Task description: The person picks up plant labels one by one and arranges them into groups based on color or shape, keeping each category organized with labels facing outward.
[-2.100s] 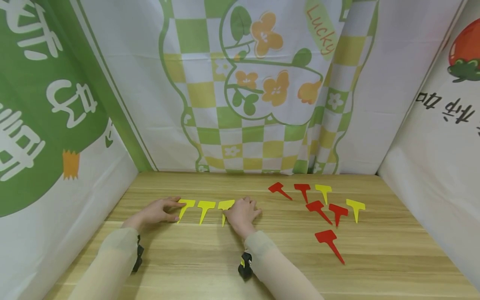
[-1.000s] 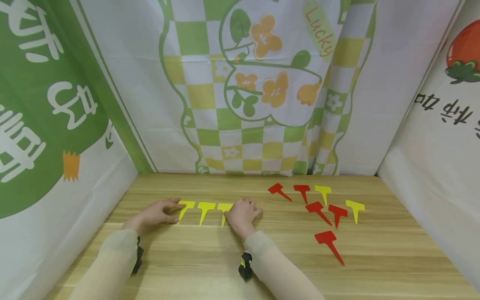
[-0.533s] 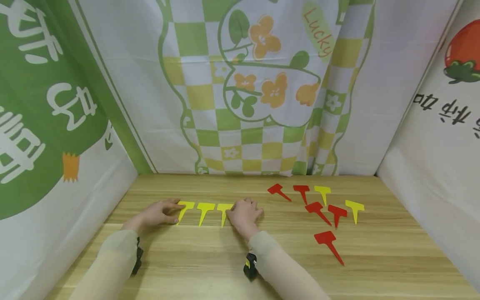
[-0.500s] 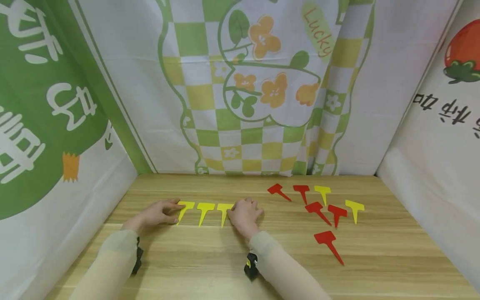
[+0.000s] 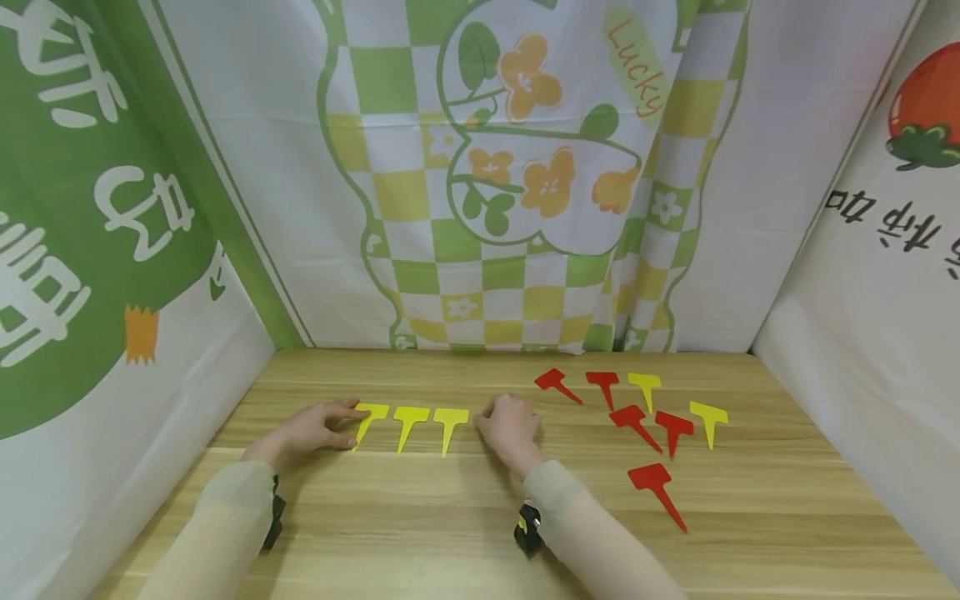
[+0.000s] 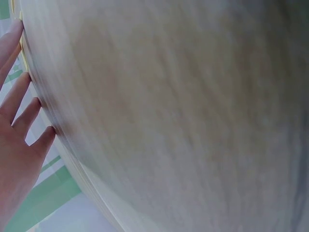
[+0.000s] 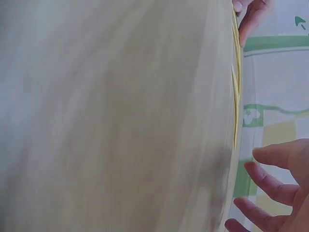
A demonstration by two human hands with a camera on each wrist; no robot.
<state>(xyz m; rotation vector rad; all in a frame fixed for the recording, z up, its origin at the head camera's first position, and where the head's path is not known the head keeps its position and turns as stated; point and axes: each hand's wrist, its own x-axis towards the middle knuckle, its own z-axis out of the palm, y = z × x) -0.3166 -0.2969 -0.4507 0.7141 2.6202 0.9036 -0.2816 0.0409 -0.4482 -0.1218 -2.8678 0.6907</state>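
Three yellow T-shaped plant labels lie in a row on the wooden table (image 5: 390,517). My left hand (image 5: 311,429) rests at the row's left end, its fingertips touching the leftmost yellow plant label (image 5: 373,411) and partly covering it. Beside that one lie the middle yellow plant label (image 5: 412,415) and the right-hand yellow plant label (image 5: 451,416). My right hand (image 5: 512,429) is just right of the row, apart from the labels and holding nothing. In the right wrist view its fingers (image 7: 270,181) are spread and slightly bent; the left wrist view has the left fingers (image 6: 17,94) nearly straight.
On the table's right side lie several red plant labels (image 5: 651,477) and two yellow plant labels (image 5: 708,412), scattered at various angles. A patterned curtain (image 5: 480,275) stands along the back edge, with printed cloth walls on both sides.
My right hand has let go of the right-hand yellow plant label and shifted right, uncovering it fully. The left hand stays in place.
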